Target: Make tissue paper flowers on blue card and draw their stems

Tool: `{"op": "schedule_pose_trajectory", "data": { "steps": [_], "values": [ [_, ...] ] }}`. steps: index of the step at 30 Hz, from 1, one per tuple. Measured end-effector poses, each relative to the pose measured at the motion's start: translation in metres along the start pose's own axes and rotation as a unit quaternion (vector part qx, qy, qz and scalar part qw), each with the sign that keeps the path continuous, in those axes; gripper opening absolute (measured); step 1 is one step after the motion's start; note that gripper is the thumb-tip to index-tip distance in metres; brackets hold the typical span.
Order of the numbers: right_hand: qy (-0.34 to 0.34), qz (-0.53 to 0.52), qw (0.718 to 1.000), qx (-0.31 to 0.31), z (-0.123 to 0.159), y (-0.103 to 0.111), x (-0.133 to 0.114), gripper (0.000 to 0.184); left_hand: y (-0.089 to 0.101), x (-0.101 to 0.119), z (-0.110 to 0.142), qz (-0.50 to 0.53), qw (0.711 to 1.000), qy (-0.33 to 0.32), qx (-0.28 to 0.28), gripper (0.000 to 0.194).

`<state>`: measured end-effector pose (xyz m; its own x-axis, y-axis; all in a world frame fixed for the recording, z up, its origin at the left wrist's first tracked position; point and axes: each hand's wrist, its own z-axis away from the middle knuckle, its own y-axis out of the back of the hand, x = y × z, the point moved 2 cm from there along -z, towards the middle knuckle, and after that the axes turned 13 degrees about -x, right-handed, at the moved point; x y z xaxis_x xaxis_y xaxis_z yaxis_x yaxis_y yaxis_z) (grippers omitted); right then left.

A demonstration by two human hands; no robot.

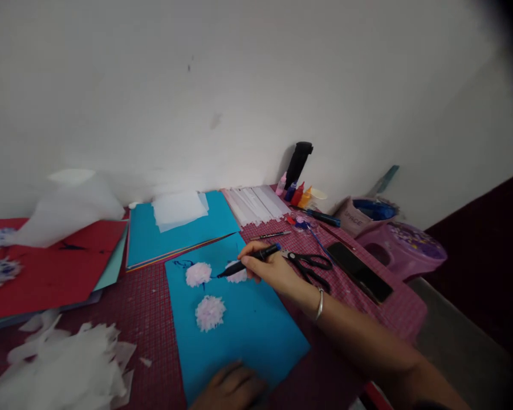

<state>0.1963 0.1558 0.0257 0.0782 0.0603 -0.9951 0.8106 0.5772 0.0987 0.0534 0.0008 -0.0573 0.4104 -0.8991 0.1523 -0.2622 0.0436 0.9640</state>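
- Your left hand point(233, 388) is looking blurred, the bottom edge cutting it off.
- Your marker point(235, 269) is hiding part of a pale flower point(237, 277).
- Blue-and-white flowers point(0, 273) are running off the left edge.
- White paper point(68, 370) is extending past the lower-left corner.

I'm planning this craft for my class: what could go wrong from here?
The marker in the right hand slants over a pale puff, so ink might smear it. The left hand sits only at the blue sheet's near end; the far part could shift. The scissors lie beside the right hand and might get bumped.
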Motion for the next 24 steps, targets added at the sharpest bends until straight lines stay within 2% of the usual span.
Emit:
{"op": "schedule_pose_trajectory", "data": {
  "steps": [2,4,9,12,18,24],
  "values": [
    [-0.028,-0.003,1.0,-0.006,0.017,-0.001,0.007,0.014,0.001,0.009,-0.001,-0.052,0.995,0.016,0.082,0.02],
    [-0.043,-0.013,0.999,-0.01,0.034,-0.004,0.016,0.015,0.001,0.02,-0.006,-0.082,0.99,0.043,0.111,0.021],
    [-0.052,-0.036,0.997,-0.043,0.06,-0.017,0.03,0.019,0.0,0.038,-0.029,-0.101,0.99,0.079,0.056,0.026],
    [-0.017,-0.009,0.998,-0.067,0.066,-0.025,0.031,0.013,-0.001,0.038,-0.037,-0.075,0.993,0.084,0.031,0.024],
    [0.071,0.133,0.987,-0.046,0.071,-0.029,0.031,0.007,-0.003,0.033,-0.032,-0.024,0.993,0.108,0.05,0.01],
    [0.061,0.177,0.98,-0.063,0.066,-0.033,0.022,0.009,-0.014,0.03,-0.032,-0.008,0.992,0.106,0.061,0.015]
  ]
}}
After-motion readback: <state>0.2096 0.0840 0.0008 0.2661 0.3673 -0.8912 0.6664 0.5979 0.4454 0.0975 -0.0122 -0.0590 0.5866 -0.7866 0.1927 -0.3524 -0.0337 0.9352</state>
